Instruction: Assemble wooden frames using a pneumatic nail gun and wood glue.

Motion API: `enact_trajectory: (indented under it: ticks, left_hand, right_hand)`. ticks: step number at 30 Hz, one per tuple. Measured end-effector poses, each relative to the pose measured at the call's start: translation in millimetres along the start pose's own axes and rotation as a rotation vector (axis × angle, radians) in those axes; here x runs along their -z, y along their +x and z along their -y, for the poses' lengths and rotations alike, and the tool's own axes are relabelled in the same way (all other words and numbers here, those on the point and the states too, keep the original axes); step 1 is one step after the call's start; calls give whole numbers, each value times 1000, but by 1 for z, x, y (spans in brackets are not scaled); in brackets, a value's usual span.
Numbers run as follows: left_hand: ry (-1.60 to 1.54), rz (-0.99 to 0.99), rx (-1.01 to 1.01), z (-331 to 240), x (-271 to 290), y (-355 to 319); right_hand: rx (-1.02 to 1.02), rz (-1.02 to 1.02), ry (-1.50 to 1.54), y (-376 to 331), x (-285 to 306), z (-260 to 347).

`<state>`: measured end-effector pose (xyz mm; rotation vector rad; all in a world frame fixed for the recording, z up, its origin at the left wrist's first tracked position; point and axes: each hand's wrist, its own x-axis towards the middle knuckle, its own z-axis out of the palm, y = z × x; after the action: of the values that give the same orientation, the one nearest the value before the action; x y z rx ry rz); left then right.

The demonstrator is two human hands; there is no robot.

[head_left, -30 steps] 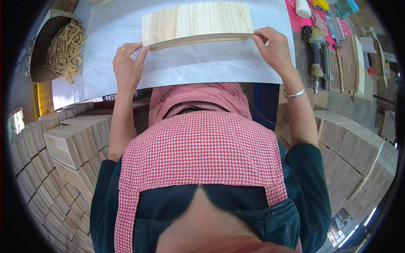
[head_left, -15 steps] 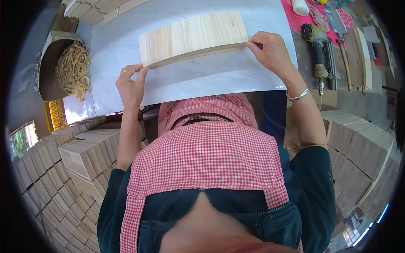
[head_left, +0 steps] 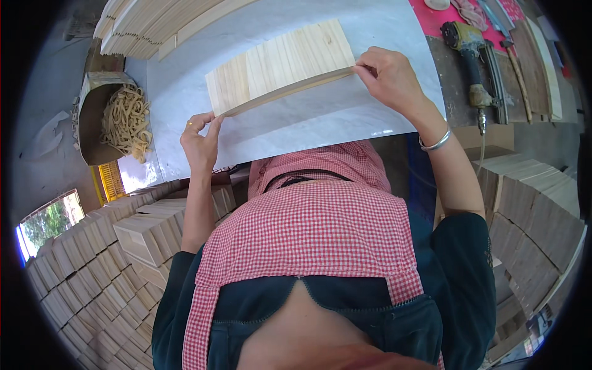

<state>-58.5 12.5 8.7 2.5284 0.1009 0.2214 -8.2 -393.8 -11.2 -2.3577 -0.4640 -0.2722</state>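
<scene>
A long, pale wooden panel (head_left: pixel 280 65) lies over the light marbled tabletop (head_left: pixel 185 145), its near long edge showing as a thin side. My left hand (head_left: pixel 201 142) pinches the near left corner between thumb and fingers; a ring shows on one finger. At the near right corner, my right hand (head_left: pixel 388 75) grips the panel the same way, with a silver bangle on that wrist. Whether the panel rests flat or is slightly raised, I cannot tell. Part of what lies beneath its near edge is hidden.
Stacked wooden strips (head_left: pixel 148 31) stand at the far left, near a container spilling tan bands (head_left: pixel 126 120). On the right lie a nail gun (head_left: pixel 468 58) with an air hose and a wooden-handled hammer (head_left: pixel 518 80). Wooden boxes (head_left: pixel 86 277) are piled left; more stacked wood (head_left: pixel 530 203) stands right.
The view has shifted and turned a little, so the panel appears more slanted. Both hands keep their hold on its corners.
</scene>
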Motion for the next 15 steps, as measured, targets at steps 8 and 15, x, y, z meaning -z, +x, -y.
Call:
enact_trajectory:
  ticks: [8, 15]
  left_hand:
    - [166, 6, -316, -39, 18, 16]
    - [37, 89, -726, -131, -58, 61]
  right_hand:
    - [-260, -382, -560, -59, 90, -71]
    - [-637, -124, -731, -78, 110, -133]
